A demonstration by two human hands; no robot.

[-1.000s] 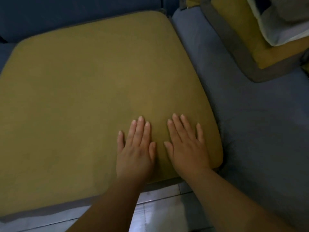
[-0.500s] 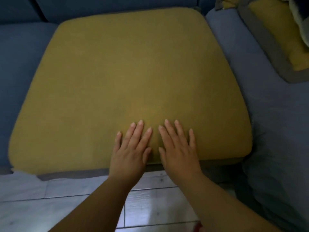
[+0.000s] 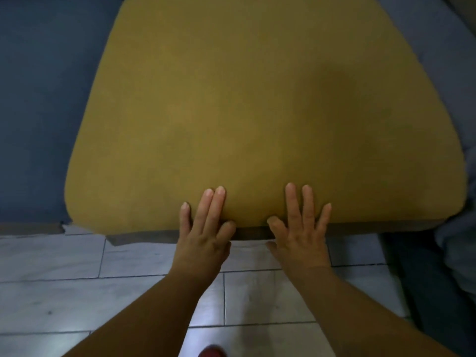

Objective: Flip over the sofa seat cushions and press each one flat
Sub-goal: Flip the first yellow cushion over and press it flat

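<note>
Left hand and right hand lie flat, fingers spread, gripping nothing — pressing the near edge of the mustard seat cushion stretching ahead of them. It looks flipped; blue cushions alongside likely remain.

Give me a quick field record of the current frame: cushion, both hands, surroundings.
cushion: mustard seat cushion, lying flat on the blue sofa
left hand: open, fingers flat on the cushion's front edge
right hand: open, fingers flat on the same edge, apart from the left
grip: none, palms down
floor: pale tiles below the front edge
</note>
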